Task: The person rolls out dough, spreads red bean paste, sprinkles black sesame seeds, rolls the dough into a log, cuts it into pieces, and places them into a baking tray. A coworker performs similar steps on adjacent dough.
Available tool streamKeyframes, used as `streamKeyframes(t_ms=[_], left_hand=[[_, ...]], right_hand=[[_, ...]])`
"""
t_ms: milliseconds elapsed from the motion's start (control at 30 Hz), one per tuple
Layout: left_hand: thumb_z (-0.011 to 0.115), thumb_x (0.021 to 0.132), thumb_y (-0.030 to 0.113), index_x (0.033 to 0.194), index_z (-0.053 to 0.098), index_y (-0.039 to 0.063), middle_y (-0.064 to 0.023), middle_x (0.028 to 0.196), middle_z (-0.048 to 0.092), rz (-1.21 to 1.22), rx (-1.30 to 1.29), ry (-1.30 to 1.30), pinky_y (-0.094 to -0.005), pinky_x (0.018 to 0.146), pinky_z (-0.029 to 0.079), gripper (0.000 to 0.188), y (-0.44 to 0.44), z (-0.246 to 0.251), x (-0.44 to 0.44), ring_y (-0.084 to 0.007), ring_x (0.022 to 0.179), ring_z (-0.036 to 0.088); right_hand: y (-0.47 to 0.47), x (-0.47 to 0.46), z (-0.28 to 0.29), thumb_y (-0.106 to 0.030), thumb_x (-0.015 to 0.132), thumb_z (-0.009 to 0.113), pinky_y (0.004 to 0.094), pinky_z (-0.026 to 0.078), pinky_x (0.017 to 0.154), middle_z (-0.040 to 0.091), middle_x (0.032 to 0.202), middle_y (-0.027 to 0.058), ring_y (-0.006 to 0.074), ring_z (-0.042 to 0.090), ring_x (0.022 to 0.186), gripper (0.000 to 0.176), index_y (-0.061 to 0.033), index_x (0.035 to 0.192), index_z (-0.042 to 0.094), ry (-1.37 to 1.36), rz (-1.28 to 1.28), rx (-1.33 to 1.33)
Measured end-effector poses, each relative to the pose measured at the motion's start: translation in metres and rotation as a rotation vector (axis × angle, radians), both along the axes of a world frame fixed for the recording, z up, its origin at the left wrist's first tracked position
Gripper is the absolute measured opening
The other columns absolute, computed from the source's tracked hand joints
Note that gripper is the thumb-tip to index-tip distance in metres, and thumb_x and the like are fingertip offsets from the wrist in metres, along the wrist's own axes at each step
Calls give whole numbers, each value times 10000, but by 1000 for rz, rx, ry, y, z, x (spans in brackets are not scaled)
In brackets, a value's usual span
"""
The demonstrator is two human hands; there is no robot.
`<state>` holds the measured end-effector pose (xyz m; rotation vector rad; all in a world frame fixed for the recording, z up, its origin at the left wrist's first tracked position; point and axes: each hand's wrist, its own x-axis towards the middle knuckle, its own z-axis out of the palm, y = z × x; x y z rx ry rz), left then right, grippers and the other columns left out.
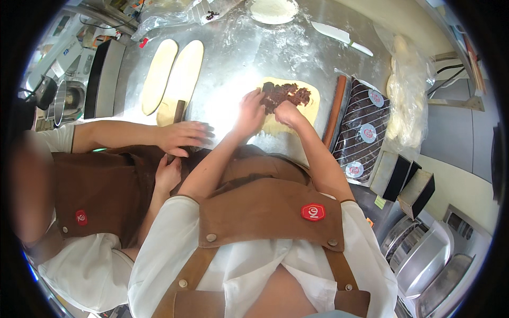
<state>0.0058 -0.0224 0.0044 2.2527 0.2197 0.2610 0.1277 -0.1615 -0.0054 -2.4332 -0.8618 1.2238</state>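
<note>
A flattened sheet of pale dough (312,116) lies on the metal worktop before me, with dark brown, crumbly paste (284,95) over its far part. My left hand (252,111) rests at the sheet's left edge, its fingertips at the paste. Curled fingers of my right hand (288,114) touch the near side of the paste; whether they hold a bit of it cannot be told. Right of the dough lies a reddish-brown rolling pin (335,111), beside a clear bag of dark paste (360,127) with round stickers.
At left a co-worker's hands (179,139) are at a dark rod beside long dough pieces (160,77). A knife (338,33) and a plate of flour (272,11) lie at the far side. Bagged dough (405,95) and loaf tins (391,175) are at right.
</note>
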Motion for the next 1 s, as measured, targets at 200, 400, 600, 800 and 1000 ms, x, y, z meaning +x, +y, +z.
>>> streamKeyframes(t_ms=[200,400,600,800,1000], left_hand=[[505,966,287,1528,304,72,-142,1590,292,-177,437,160,-491,1203,184,634,-10,6,-15,-312,1480,241],[464,986,437,1555,207,38,-152,1607,247,-265,601,248,-483,1216,137,741,-15,19,-30,-282,1501,196],[476,970,475,1557,192,30,-168,1603,248,-323,616,260,-497,1216,121,790,-17,28,-32,-278,1502,190],[520,955,445,1556,207,35,-186,1606,228,-245,426,235,-512,1209,130,792,-20,17,-37,-330,1501,172],[584,943,384,1550,285,87,-224,1620,145,-197,456,251,-515,1201,148,739,-20,24,-42,-382,1501,141]], right_hand=[[-39,-27,34,-168,803,553,471,532,847,682,980,275,435,672,915,271,23,873,732,114,-145,39],[-26,5,30,-293,894,543,440,527,802,709,935,204,350,690,893,307,-48,918,728,-176,-360,86],[9,23,47,-254,902,542,444,522,895,717,1081,152,329,678,1041,281,-93,1027,735,-307,-440,-111],[-1,12,62,-241,913,542,437,531,893,721,1047,190,349,687,1020,287,-69,1028,741,-374,-393,-137],[-14,-2,56,-239,929,536,446,538,870,718,1017,215,362,698,979,290,-46,991,744,-317,-441,-117]])
